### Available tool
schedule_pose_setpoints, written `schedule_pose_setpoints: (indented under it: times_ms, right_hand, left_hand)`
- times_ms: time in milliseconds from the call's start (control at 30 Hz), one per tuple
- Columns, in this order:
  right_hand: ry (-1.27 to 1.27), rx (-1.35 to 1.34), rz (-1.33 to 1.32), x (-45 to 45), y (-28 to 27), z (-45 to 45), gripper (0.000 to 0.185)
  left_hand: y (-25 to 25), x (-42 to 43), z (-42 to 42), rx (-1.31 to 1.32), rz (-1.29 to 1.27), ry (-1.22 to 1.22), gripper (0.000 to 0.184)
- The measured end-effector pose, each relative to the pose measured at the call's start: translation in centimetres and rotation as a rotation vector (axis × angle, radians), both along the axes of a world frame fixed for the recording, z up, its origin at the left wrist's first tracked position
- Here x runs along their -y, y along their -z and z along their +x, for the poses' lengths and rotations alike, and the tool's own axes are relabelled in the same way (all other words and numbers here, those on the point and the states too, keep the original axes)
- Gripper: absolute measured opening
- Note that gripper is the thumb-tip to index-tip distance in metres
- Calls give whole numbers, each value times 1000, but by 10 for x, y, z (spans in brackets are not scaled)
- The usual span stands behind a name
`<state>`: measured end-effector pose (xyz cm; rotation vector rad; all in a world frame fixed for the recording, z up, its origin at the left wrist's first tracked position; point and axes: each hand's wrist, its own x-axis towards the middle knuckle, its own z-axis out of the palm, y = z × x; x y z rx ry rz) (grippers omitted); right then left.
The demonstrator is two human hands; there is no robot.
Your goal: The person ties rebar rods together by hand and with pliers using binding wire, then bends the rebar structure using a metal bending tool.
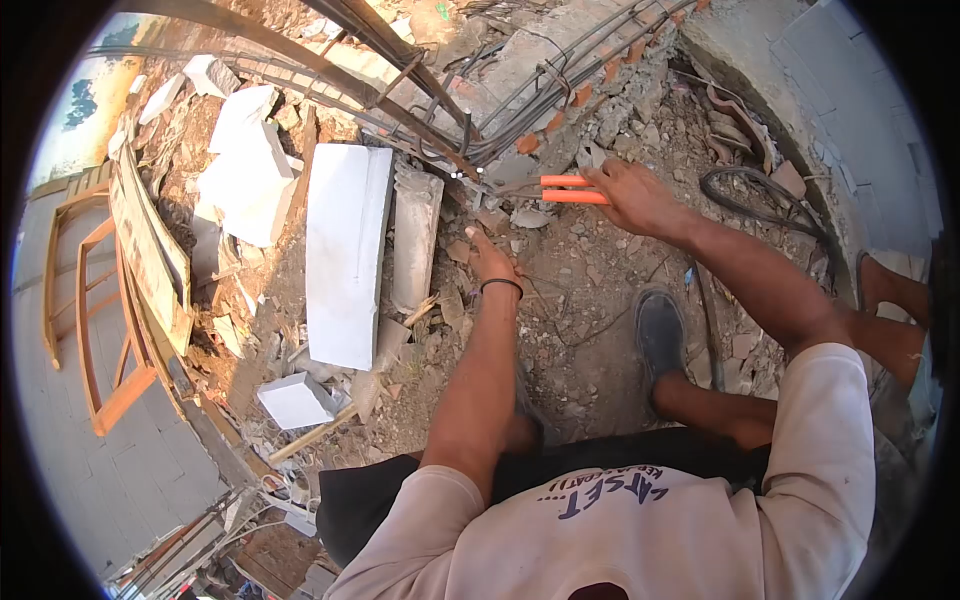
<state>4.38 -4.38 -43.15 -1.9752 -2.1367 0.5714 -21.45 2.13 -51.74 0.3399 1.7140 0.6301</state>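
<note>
From the head view, we hold a pair of orange-handled pliers (575, 197) in our right hand (632, 197), its fingers and palm closed around the far ends of the two grips. The handles run nearly parallel with a narrow gap between them. The pliers' long axis lies across the view, nearly level, with the handles towards the right and the metal head pointing left, at the foot of the brown steel bars (300, 65) that slant in from above. The head is too small for us to tell whether its jaws touch a bar or pinch anything.

Our left hand (490, 258), a black band (502, 286) around its wrist, is just below and to the left of the pliers, its fingers bent; we cannot tell whether they hold anything. Left of it, a grey slab (415, 240) lies beside a long white block (345, 250), both with their long sides running up the view. A smaller white block (295, 402) rests below. On the rubble to the right, we see a dark shoe (660, 335).
</note>
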Motion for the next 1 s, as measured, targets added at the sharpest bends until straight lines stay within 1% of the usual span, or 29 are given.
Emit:
schedule_pose_setpoints:
  times_ms: [33,67,100,133,167,233,267,333,367,433,467,500,567,600,633,667,733,767,800,833,867,900,967,1000]
  right_hand:
    - [-36,31,32,10,-12,20,44]
    - [-44,49,-54,24,-24,40,46]
    - [-54,66,-142,43,-39,59,47]
    - [-8,96,-230,65,-62,74,48]
    - [35,127,-320,87,-79,86,48]
    - [59,222,-279,136,-82,107,47]
    - [57,216,-285,158,-74,110,47]
    - [342,261,-339,199,-44,109,48]
    - [338,258,-340,217,-24,113,48]
    - [522,286,-267,252,21,114,49]
    - [594,262,-288,263,37,114,50]
    - [601,243,-305,269,45,111,50]
    - [628,142,-327,283,56,109,44]
    - [542,303,-375,274,38,99,48]
    - [518,239,-221,258,31,93,48]
    - [489,177,-67,236,24,88,48]
    - [611,-617,-118,174,-20,61,47]
    - [581,-911,-190,144,-33,48,43]
    - [538,-1202,-255,118,-43,38,42]
    - [543,-1395,-295,97,-54,30,37]
    - [539,-1588,-338,82,-63,26,34]
    - [532,-1591,-336,74,-72,28,34]
    - [619,-1189,-261,64,-84,32,27]
    - [555,-1004,-226,60,-86,35,21]
  left_hand:
    - [1,-4,4,-17,76,8,68]
    - [-2,-1,6,-29,61,24,68]
    - [-9,3,9,8,160,0,67]
    - [-18,7,16,49,260,-23,66]
    - [-26,13,26,42,245,-11,66]
    - [-46,29,46,156,412,130,56]
    - [-55,34,56,150,406,131,56]
    - [-72,43,77,255,580,433,45]
    - [-82,45,85,251,579,431,45]
    - [-103,49,97,280,599,471,40]
    - [-117,50,98,301,530,450,37]
    - [-116,50,97,285,515,464,37]
    - [-114,48,101,387,596,545,32]
    - [-119,49,104,465,542,534,27]
    - [-122,50,113,462,541,538,27]
    - [-125,51,124,524,553,515,26]
    - [-134,52,147,610,572,471,24]
    - [-139,51,159,606,567,474,24]
    - [-143,46,172,672,584,410,25]
    - [-148,42,184,740,603,345,25]
    - [-153,34,187,719,607,323,26]
    - [-153,24,183,716,613,324,26]
    - [-143,9,167,784,507,302,28]
    - [-141,13,159,712,456,293,30]
